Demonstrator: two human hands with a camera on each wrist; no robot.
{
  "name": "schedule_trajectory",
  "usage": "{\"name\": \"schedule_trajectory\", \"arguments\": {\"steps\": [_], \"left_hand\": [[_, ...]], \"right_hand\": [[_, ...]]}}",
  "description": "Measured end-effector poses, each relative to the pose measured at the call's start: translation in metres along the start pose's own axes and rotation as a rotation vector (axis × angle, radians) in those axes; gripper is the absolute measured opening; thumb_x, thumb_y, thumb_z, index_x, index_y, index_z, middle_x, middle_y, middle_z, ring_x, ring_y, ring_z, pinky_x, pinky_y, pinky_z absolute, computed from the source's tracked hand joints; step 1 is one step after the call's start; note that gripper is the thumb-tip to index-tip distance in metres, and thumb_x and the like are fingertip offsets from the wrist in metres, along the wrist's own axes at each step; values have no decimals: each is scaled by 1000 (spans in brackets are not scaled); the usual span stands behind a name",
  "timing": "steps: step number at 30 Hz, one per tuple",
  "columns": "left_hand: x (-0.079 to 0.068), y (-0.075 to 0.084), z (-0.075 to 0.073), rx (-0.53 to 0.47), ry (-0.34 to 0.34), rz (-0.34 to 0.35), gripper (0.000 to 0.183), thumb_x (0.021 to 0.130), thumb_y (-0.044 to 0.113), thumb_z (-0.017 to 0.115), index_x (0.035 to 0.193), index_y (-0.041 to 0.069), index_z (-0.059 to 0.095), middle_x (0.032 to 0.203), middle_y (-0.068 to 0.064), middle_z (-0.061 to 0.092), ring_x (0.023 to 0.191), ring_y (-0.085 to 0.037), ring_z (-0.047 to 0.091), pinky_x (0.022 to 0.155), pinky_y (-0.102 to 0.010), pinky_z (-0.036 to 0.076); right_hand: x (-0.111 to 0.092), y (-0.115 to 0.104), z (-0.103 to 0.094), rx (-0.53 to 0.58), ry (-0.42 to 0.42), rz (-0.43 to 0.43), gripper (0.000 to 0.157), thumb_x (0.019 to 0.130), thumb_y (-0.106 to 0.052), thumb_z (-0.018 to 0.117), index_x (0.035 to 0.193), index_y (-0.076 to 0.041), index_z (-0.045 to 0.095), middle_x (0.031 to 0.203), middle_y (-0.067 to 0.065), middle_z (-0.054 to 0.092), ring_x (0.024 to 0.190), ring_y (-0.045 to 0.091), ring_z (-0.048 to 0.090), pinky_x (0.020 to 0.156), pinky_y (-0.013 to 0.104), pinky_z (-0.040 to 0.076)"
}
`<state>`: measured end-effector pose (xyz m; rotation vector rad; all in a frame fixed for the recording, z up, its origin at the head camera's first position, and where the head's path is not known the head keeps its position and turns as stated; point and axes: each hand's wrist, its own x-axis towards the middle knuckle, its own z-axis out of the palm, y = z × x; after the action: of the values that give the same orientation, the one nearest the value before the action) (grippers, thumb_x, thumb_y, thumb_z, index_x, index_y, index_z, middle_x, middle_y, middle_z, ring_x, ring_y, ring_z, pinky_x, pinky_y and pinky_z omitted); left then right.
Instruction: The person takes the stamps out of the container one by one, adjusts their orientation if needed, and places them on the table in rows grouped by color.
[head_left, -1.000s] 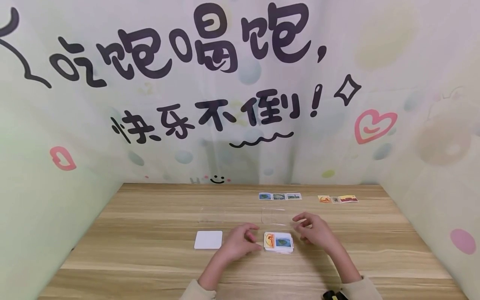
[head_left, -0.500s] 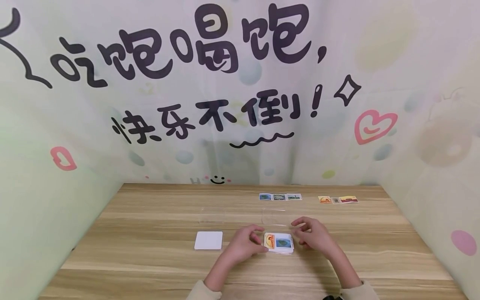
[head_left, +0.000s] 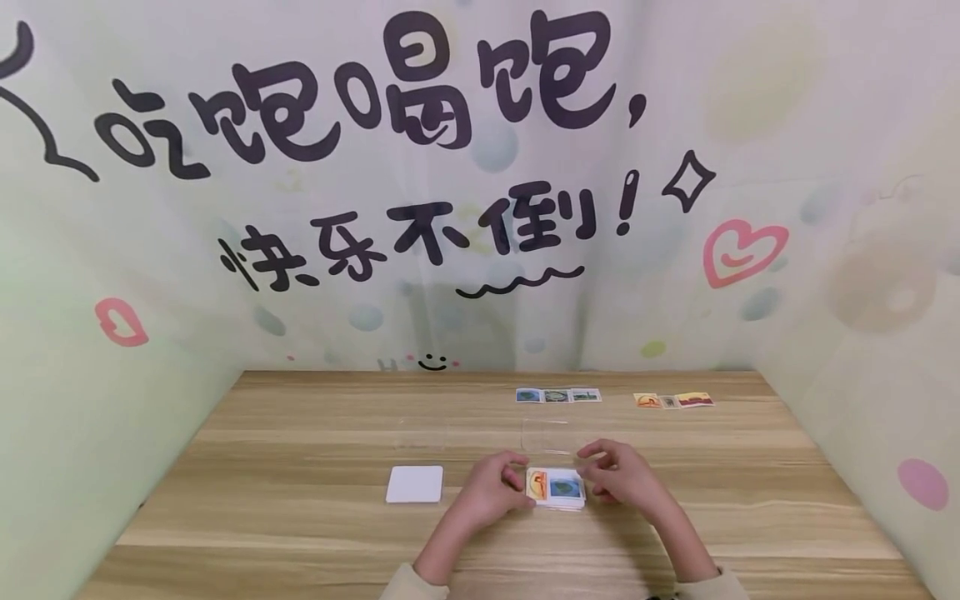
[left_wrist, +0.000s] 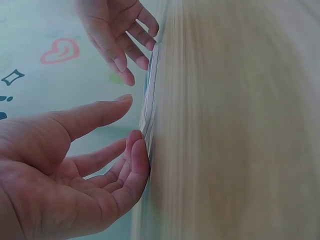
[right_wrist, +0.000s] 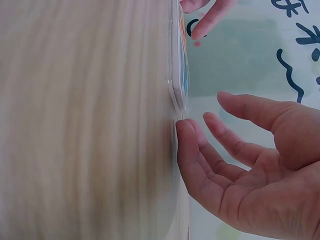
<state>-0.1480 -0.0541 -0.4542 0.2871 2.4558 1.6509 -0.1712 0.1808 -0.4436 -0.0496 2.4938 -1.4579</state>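
A small stack of white cards lies on the table, with an orange stamp and a blue stamp on its top. Clear plastic shows around the end of the stack in the right wrist view. My left hand rests at its left side, the fingertips right at the edge and the thumb held apart. At the other side is my right hand, fingers loosely bent and close to the stack's right end, with nothing gripped.
To the left lies a white rounded card stack. Behind are two clear plastic pieces, one at right and a fainter one. Farther back lie a strip of blue-green stamps and some orange and red stamps. A printed curtain hangs behind the table.
My left hand has moved right, up to the stack's left edge. My right hand has come slightly lower and closer to the right end. The stack stays put.
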Motion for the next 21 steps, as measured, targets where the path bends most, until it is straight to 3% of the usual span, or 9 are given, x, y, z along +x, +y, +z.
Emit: {"name": "schedule_trajectory", "arguments": {"steps": [21], "left_hand": [[5, 0, 2, 28, 8, -4, 52, 74, -13, 84, 124, -15, 67, 87, -9, 62, 78, -15, 53, 67, -24, 46]], "right_hand": [[3, -3, 0, 2, -64, 67, 25, 96, -6, 73, 118, 4, 66, 99, 14, 68, 77, 22, 63, 66, 35, 58]]}}
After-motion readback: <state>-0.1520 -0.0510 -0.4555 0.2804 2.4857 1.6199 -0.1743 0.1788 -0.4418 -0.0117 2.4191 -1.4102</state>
